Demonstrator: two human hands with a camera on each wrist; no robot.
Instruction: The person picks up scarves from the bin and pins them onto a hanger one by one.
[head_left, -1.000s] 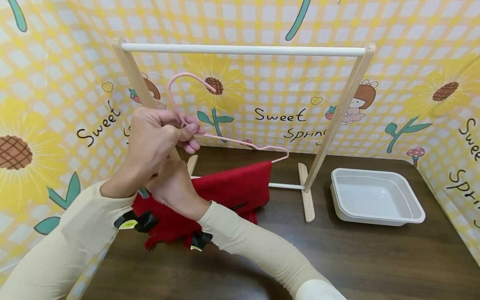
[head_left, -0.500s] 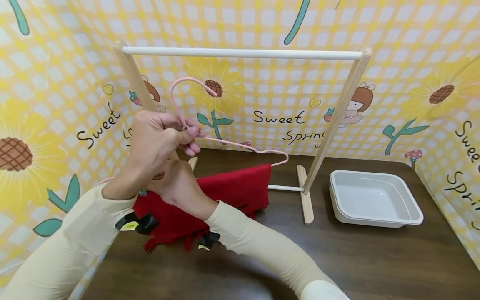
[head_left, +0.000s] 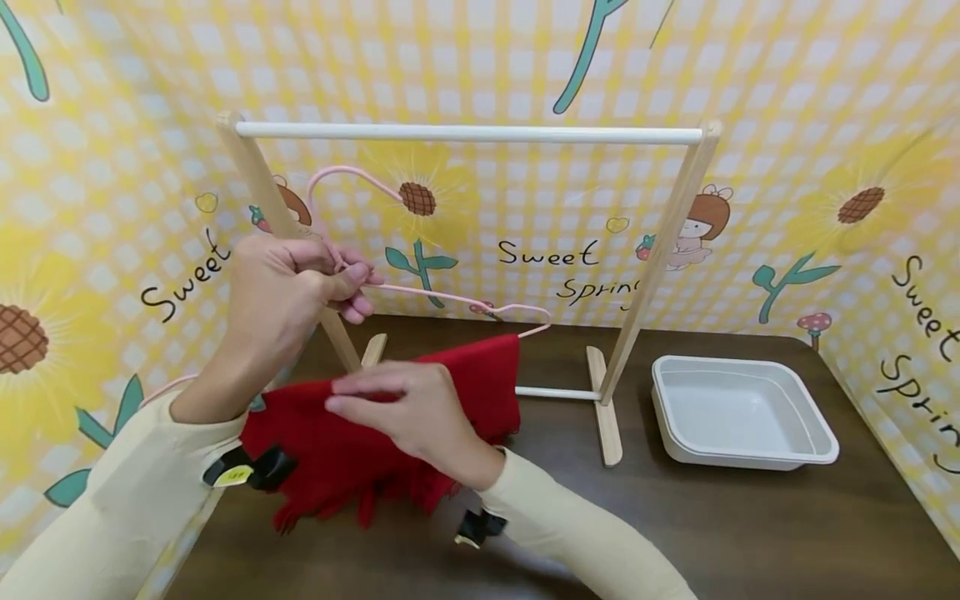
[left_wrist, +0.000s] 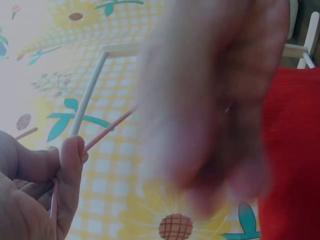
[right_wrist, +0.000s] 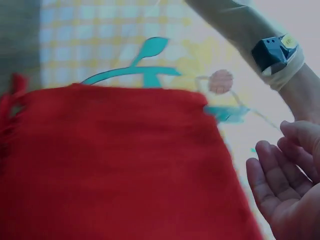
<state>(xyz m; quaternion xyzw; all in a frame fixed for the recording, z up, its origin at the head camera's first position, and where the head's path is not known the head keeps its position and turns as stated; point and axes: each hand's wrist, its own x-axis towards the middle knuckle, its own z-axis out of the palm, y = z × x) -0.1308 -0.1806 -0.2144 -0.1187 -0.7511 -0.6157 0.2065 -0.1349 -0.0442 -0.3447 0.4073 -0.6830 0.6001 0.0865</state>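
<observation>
My left hand [head_left: 281,292] pinches the pink clothes hanger [head_left: 442,295] at the base of its hook, holding it up in front of the rack. Over the hanger's lower bar drapes a red fringed scarf [head_left: 480,392]. In the head view my right hand [head_left: 408,412] is in front of the scarf, thumb and fingers extended and nothing between them. The right wrist view shows that hand's fingers [right_wrist: 272,185] loosely bent beside the scarf's edge. In the left wrist view the right hand is a blur that hides part of the hanger.
Behind the hands stands a clothes rack with a white top rail [head_left: 465,133] and wooden legs [head_left: 660,267]. A white plastic basin [head_left: 742,454] is on the dark table [head_left: 750,533] at the right. Patterned yellow cloth [head_left: 487,67] covers the walls.
My right hand has come out from beneath the left wrist and moved right and down, across the scarf. The left hand and hanger shifted slightly left. The head view tilted up a little.
</observation>
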